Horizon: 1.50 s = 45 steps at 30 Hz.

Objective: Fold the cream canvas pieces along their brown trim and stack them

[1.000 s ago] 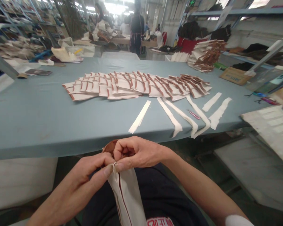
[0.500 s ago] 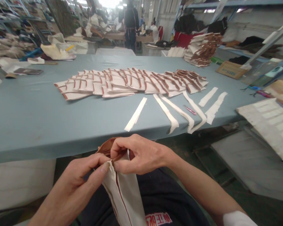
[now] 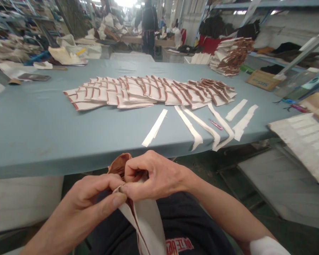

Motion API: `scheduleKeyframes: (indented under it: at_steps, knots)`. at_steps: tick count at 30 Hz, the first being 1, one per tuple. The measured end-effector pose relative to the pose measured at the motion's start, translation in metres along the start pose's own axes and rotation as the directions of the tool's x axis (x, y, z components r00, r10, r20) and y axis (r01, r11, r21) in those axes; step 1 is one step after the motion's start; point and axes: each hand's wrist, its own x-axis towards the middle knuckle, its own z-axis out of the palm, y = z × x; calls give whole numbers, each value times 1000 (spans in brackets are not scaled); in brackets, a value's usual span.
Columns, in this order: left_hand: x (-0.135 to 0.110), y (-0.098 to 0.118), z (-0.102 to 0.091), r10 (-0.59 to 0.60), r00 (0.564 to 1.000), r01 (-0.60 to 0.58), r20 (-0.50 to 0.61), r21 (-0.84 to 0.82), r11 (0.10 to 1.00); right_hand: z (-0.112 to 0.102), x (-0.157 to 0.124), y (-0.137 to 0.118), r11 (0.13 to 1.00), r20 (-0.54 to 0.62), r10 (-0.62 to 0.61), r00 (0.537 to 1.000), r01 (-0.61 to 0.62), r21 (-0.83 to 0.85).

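Observation:
Over my lap hangs a cream fabric piece (image 3: 149, 221) with a brown-edged seam running down it and brown cloth bunched at its top. My left hand (image 3: 87, 205) pinches its upper edge between thumb and fingers. Right beside it, my right hand (image 3: 154, 177) grips the same edge, fingertips nearly touching the left thumb. What lies between the fingertips is partly hidden. On the table ahead, a long overlapping row of similar cream pieces with brown edging (image 3: 149, 90) is laid out.
Several cream fabric strips (image 3: 155, 127) and small pink thread snips (image 3: 215, 124) lie near the table's (image 3: 42, 138) front edge. A tall stack of cream and brown pieces (image 3: 231, 55), a cardboard box (image 3: 263, 79) and a phone (image 3: 34, 77) stand farther off. A person (image 3: 149, 26) is in the background.
My fingers have shifted on the fabric edge, which now folds differently under the left thumb. The cloth's hanging part has swung slightly, and the view has moved a little.

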Motion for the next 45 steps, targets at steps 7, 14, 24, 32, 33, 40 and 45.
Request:
scheduleKeyframes:
  at_steps: [7,14,24,32,33,40,45]
  knots:
    - [-3,2,-1,13,999,-12,-35,14,1000,-6,-1,3,999,92,16,996,-20,43]
    - [-9,1,-5,67,993,-47,-96,196,980,3,-1,-6,995,7,-40,999,40,-92]
    - [7,8,-9,36,999,-29,-21,239,970,8,-9,4,850,-54,-204,978,149,-506]
    - [3,-10,-7,-38,999,40,-14,246,968,11,-5,22,616,2,-311,950,203,-761]
    - [3,-10,-7,-42,999,45,-17,260,965,12,-4,21,619,-3,-307,952,197,-760]
    - [14,11,-1,188,977,-128,-100,433,892,10,-5,10,739,-13,-197,980,140,-659]
    - [16,20,4,333,938,-240,-94,517,822,7,-3,4,799,-52,2,999,-33,-601]
